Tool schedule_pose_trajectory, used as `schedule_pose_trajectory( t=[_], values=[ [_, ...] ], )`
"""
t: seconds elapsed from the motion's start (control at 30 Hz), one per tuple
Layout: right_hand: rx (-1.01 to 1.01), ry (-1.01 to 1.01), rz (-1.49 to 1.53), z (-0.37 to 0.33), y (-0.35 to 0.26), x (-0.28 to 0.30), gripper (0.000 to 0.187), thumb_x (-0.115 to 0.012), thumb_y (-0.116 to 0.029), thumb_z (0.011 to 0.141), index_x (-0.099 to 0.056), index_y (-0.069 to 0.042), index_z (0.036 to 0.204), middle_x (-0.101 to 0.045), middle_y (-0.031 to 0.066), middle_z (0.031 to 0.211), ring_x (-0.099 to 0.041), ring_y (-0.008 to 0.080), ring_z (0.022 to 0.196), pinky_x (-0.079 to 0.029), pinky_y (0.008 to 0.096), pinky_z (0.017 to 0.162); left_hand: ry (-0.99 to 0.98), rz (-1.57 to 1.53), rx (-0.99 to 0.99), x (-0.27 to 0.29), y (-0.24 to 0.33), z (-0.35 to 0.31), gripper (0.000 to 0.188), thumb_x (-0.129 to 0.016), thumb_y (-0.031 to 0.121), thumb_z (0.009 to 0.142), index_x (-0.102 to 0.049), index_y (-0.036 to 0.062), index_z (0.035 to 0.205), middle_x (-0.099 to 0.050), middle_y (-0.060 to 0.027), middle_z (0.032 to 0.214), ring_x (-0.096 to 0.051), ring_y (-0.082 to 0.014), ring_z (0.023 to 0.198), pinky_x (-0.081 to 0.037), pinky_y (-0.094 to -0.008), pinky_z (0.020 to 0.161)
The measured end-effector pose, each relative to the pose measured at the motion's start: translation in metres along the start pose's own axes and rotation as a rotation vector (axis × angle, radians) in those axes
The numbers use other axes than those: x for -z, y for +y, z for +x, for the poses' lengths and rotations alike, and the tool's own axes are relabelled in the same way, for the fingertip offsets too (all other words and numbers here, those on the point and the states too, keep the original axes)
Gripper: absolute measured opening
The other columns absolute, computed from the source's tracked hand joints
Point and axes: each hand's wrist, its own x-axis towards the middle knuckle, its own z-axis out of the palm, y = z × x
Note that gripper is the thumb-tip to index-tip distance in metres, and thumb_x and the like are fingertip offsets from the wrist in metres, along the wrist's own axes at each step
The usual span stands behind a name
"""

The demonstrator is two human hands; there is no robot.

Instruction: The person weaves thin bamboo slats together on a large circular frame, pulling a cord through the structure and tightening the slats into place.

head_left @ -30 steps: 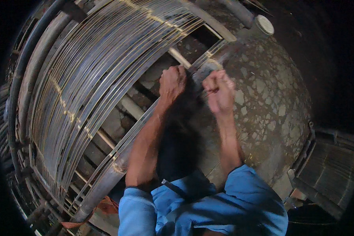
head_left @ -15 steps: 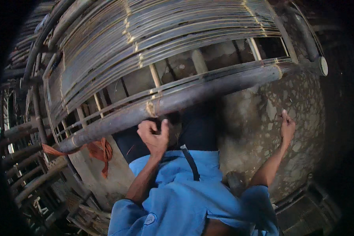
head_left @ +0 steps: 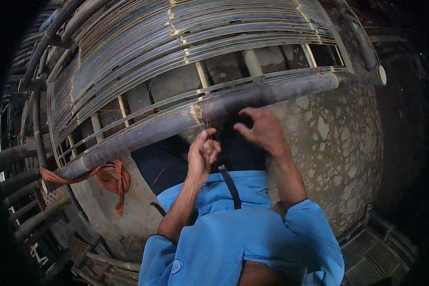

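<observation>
In front of me a thick dark bamboo pole [head_left: 143,132] runs across the near side of a slatted bamboo frame. A pale notched spot [head_left: 196,112] marks its middle. Just below that spot is my left hand [head_left: 204,153], its fingers curled in. A thin reddish strand [head_left: 208,121] runs from the pole down to these fingers and seems pinched there. To its right, my right hand [head_left: 264,129] hovers close under the pole, slightly blurred. Its thumb and fingers stand apart, and nothing shows between them.
Split bamboo slats [head_left: 128,62] fill the frame beyond the pole. An orange cloth strip [head_left: 113,181] is tied at the pole's left end. Bamboo poles and rails [head_left: 38,128] crowd the left side. Stony, patchy ground [head_left: 338,143] lies to the right.
My right hand has swung in from the far right to the pole and its fingers have spread. The left hand has shifted slightly right. The whole view has turned a little.
</observation>
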Motion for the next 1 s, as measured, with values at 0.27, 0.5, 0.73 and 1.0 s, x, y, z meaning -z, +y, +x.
schedule_pose_trajectory(
  t=[0.27, 0.5, 0.73, 1.0],
  values=[
    [0.024, -0.14, 0.197, -0.017, -0.029, -0.094, 0.05, -0.081, -0.034, 0.086, -0.067, 0.001, 0.118, -0.067, 0.012, 0.094, -0.064, 0.0239, 0.077, -0.051, 0.0362, 0.069, -0.199, 0.418, -0.11, 0.02, 0.05, -0.105, 0.03, -0.056, 0.027, 0.106, -0.071, 0.0022, 0.103, -0.051, 0.0021, 0.062, -0.043, -0.0051, 0.054, -0.032, -0.0224, 0.052],
    [-0.502, -0.14, 1.187, -0.065, 0.062, -0.008, 0.02, -0.054, -0.02, 0.104, -0.055, -0.013, 0.085, -0.045, -0.0069, 0.068, -0.033, 0.0019, 0.05, -0.024, 0.0216, 0.041, 0.084, 0.785, -0.175, 0.123, 0.124, -0.15, 0.023, -0.062, 0.02, 0.102, -0.073, 0.0028, 0.091, -0.052, 0.0033, 0.063, -0.043, -0.0049, 0.057, -0.032, -0.0244, 0.054],
    [-1.208, 0.14, -0.873, -0.307, 0.333, 0.148, 0.05, -0.053, -0.038, 0.1, -0.065, -0.003, 0.133, -0.069, 0.0224, 0.122, -0.065, 0.0384, 0.115, -0.048, 0.0463, 0.101, 0.172, 0.436, -0.698, 0.247, 0.202, -0.21, 0.029, -0.055, 0.021, 0.104, -0.064, -0.0016, 0.089, -0.065, -0.0198, 0.108, -0.058, -0.0225, 0.105, -0.048, -0.0305, 0.068],
    [-0.422, 0.726, -0.196, -0.086, 0.121, 0.126, 0.034, -0.074, -0.027, 0.092, -0.072, -0.005, 0.118, -0.073, 0.0113, 0.108, -0.069, 0.0207, 0.098, -0.053, 0.0335, 0.09, -0.408, 0.058, -0.75, 0.228, 0.303, -0.217, 0.035, -0.043, 0.015, 0.109, -0.061, -0.0143, 0.116, -0.043, -0.0341, 0.148, -0.025, -0.0434, 0.151, -0.013, -0.0561, 0.13]
  ],
)
